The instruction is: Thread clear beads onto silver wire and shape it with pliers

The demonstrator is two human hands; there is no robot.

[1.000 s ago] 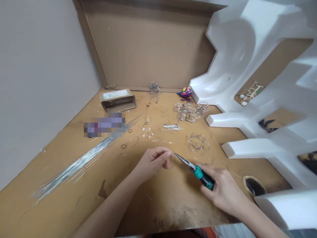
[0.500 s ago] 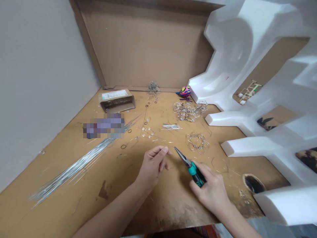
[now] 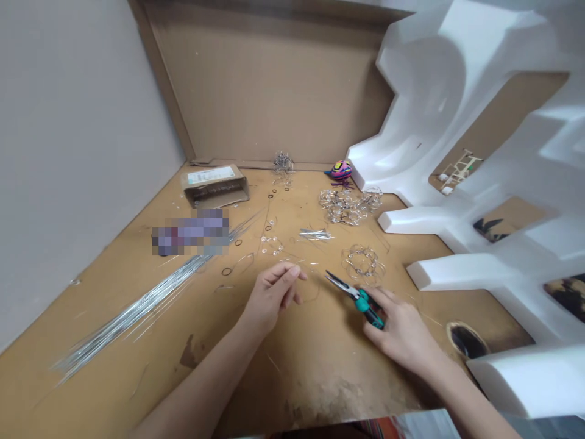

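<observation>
Some room btwn pliers (image 3: 362,300), L hand (image 3: 274,291)

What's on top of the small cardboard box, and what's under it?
A white label is on the cardboard box; whatever might lie beneath is hidden by it.

A plain grey wall (image 3: 82,134) rises on the left, and a large brown cardboard panel (image 3: 274,85) stands along the back of the tan tabletop (image 3: 173,305). White moulded foam (image 3: 484,268) with cut-out openings flanks the right side, under soft, pale light.
</observation>
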